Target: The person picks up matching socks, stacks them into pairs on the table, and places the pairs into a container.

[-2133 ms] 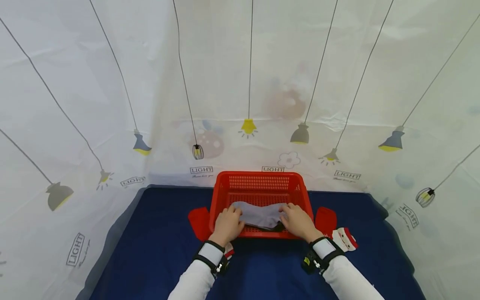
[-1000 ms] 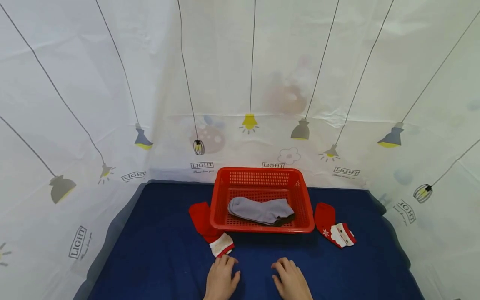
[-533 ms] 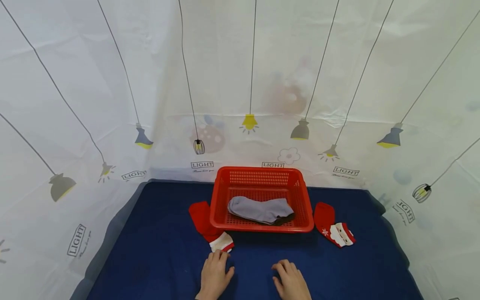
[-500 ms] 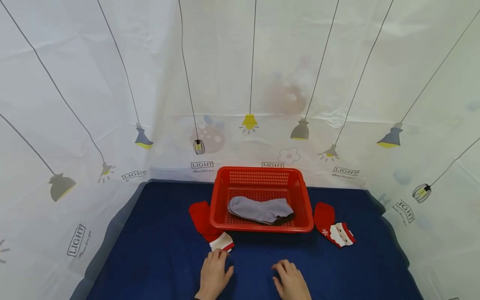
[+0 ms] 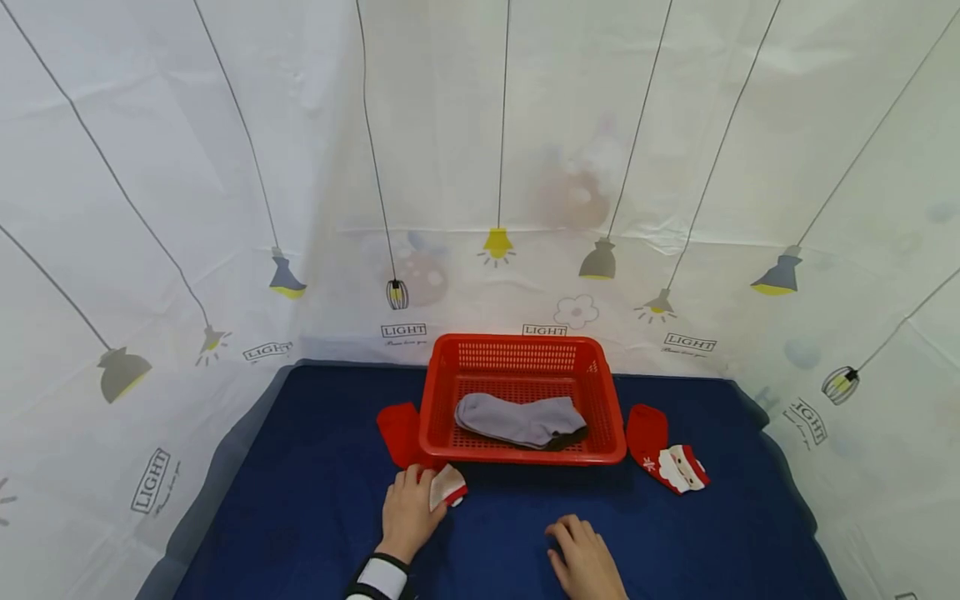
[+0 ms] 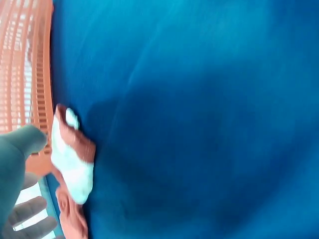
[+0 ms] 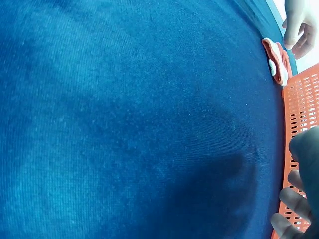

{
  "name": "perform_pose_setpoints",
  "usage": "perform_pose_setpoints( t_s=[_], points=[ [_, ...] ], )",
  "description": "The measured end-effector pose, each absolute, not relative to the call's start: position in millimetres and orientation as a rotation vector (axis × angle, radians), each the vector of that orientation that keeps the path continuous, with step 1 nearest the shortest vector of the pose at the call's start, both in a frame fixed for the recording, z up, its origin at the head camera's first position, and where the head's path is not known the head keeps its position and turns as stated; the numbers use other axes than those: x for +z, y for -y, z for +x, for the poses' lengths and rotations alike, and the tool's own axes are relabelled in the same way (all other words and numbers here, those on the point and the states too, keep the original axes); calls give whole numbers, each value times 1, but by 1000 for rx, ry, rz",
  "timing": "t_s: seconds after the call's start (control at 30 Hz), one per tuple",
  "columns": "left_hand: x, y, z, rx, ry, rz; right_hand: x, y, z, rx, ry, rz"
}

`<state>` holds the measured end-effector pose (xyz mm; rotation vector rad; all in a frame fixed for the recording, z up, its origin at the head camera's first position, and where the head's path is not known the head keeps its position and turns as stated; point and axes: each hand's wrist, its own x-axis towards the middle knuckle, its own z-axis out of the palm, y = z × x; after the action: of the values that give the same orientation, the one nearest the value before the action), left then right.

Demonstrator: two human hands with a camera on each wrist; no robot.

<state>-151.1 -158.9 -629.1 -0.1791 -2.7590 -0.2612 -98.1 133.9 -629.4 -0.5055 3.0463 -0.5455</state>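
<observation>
- The left hand (image 5: 408, 510) reaches over the left red sock (image 5: 400, 433), covering its middle in the head view; the fingers are loosely bent and grip nothing.
- In the left wrist view those fingers are spread, with the sock beyond them; the view is blurred and washed out, so whether a fingertip brushes the fabric is hard to tell.
- This sock lies on the dark blue surface (image 5: 315, 467) along the left side of the basket, its red foot pointing away from the person and its white cuff (image 5: 447, 487), edged in red, lying near the basket's front left corner.
- The right hand (image 5: 587, 557) hangs in front of the basket, near its right half, with relaxed, slightly curved fingers and nothing in them.
- The red plastic basket (image 5: 517, 457) stands at the back of the surface, its sides pierced with slots.
- Inside it, a grey sock (image 5: 517, 418) lies crosswise on top of a darker piece of fabric (image 5: 567, 439) that peeks out below.
- The right red sock (image 5: 648, 440) lies just beside the basket's right side, its white bearded-face end turned outward.
- A white strap with black edges (image 5: 384, 577) circles the left wrist.
- Behind everything hangs a pale sheet (image 5: 442, 150) printed with lamps.
</observation>
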Motion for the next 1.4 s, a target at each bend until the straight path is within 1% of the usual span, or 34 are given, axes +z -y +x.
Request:
perform_pose_setpoints(
  t_s=[0.33,0.67,0.97,1.4],
  points=[
    [-625,177,-175,-242,2925,-173,-633,-135,-100,-541,-3040,-539],
    [-629,177,-196,-406,3077,-166,-631,-136,-102,-547,-3016,-529],
    [-634,171,-201,-473,3166,-135,-634,-138,-101,-553,-3031,-543],
    [-641,172,-209,-383,3077,-180,-631,-137,-103,-553,-3009,-556]
  ],
)
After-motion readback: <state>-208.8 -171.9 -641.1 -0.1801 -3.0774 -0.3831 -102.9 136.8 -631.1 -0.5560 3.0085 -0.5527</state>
